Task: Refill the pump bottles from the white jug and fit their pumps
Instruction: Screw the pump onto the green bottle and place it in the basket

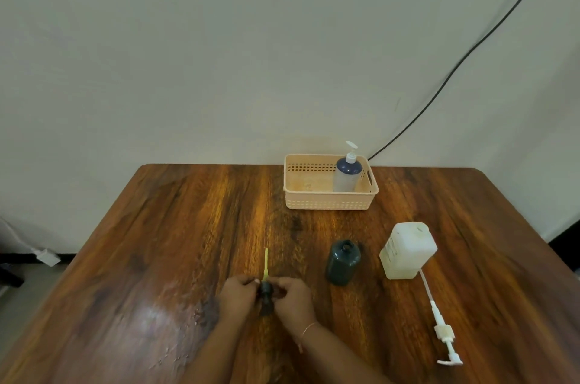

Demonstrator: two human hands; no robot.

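Both my hands meet near the table's front middle on a small dark pump head (266, 294) whose yellow-green dip tube points away from me. My left hand (238, 292) grips its left side, my right hand (293, 297) its right. An open dark bottle (342, 262) without a pump stands just right of my hands. The white jug (407, 250) stands further right. A white pump (441, 324) with a long tube lies flat in front of the jug. A dark-topped bottle with a white pump fitted (347, 175) stands inside the basket.
A beige slotted basket (326, 203) sits at the back of the wooden table (157, 242), close to the wall. A black cable (455, 70) runs down the wall behind it. A white plug lies on the floor at the left.
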